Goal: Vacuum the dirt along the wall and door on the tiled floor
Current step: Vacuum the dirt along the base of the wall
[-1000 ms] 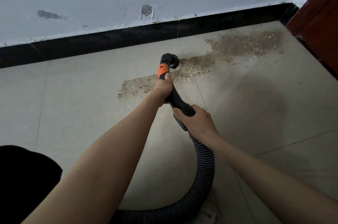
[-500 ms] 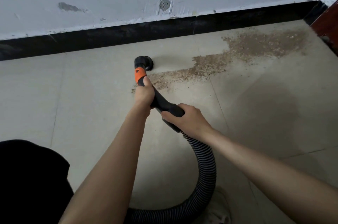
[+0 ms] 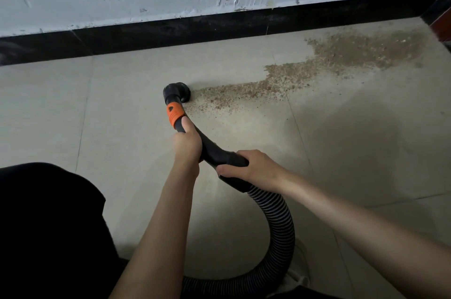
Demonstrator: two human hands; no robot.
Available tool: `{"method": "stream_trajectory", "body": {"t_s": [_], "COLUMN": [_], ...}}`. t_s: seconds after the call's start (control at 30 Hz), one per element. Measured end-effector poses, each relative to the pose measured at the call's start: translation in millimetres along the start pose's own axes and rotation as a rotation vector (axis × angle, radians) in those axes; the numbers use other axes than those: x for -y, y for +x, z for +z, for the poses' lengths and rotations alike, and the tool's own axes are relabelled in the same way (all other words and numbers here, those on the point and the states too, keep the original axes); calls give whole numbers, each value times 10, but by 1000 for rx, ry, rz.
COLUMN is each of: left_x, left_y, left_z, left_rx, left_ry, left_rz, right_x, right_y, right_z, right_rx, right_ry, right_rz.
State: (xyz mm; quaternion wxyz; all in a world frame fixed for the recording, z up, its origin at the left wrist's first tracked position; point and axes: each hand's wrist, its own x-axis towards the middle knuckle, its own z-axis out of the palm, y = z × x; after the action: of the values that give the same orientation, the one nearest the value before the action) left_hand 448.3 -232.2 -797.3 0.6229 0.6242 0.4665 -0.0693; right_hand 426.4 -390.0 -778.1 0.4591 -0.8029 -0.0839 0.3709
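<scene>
Beige tiled floor (image 3: pixel 122 108) is carrying brown gritty dirt (image 3: pixel 341 54) right of black round nozzle (image 3: pixel 179 92); left hand (image 3: pixel 188 144) and right hand (image 3: pixel 251 166) are gripping curved black plastic wand (image 3: pixel 212 149).

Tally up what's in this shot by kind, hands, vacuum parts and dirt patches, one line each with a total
Hands: 2, the left hand and the right hand, both gripping the black wand
Vacuum parts: 4, nozzle, orange collar, wand, ribbed hose
Dirt patches: 1, the dirt, one joined trail
Total: 7
</scene>
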Motion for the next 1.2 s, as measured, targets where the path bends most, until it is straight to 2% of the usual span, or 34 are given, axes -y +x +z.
{"method": "stream_trajectory", "body": {"t_s": [0.13, 0.3, 0.5, 0.8, 1.2], "left_x": [-8, -57, -88, -106, -211], "left_y": [22, -12, -78, -160, -288], "left_z": [22, 69, 181, 316, 728], "left_rx": [32, 59, 221, 365, 465], "left_ry": [-32, 10, 62, 42, 266], "left_rz": [-29, -26, -46, -78, 8], "right_x": [28, 14, -12, -64, -234], "right_y": [-45, -93, -88, -198, -319], "right_z": [-30, -55, 25, -3, -169], "right_rx": [60, 40, -229, -335, -457], "right_ry": [95, 119, -126, -174, -54], "right_rz": [49, 59, 75, 118, 180]}}
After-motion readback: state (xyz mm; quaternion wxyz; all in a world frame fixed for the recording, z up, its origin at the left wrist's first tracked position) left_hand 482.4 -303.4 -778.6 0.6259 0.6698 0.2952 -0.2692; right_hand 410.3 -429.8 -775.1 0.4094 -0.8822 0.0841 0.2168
